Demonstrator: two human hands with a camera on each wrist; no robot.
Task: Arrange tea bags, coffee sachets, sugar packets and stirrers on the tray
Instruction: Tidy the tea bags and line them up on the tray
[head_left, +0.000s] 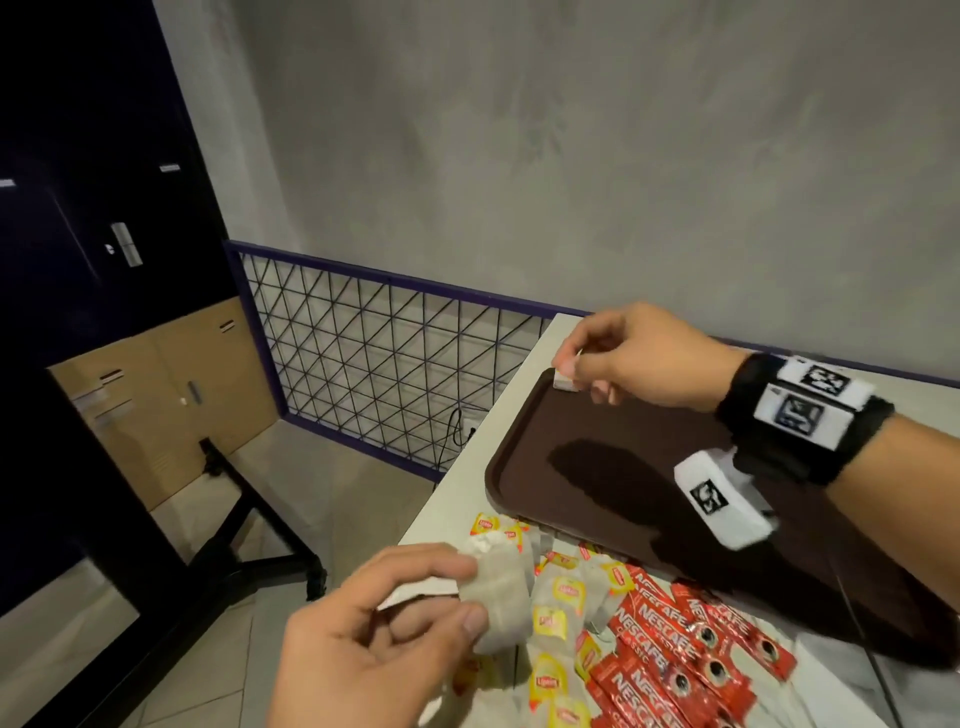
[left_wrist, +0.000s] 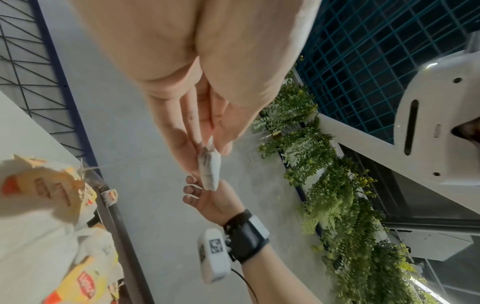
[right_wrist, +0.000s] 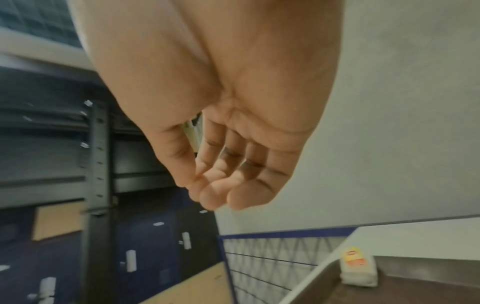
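The left hand (head_left: 384, 618) pinches a grey tea bag (head_left: 496, 597) between thumb and fingertips above the heap of Lipton tea bags (head_left: 563, 613) at the table's (head_left: 467, 467) near edge; its string and tag cannot be made out. Beside the heap lie red Nescafé sachets (head_left: 680, 649), partly cut off by the lower frame edge. The right hand (head_left: 639, 358) hovers over the brown tray's (head_left: 524, 457) far left corner, fingers loosely curled, holding nothing. Below it a placed tea bag (right_wrist: 359, 271) leans against the tray's corner wall, half hidden by fingertips in the head view.
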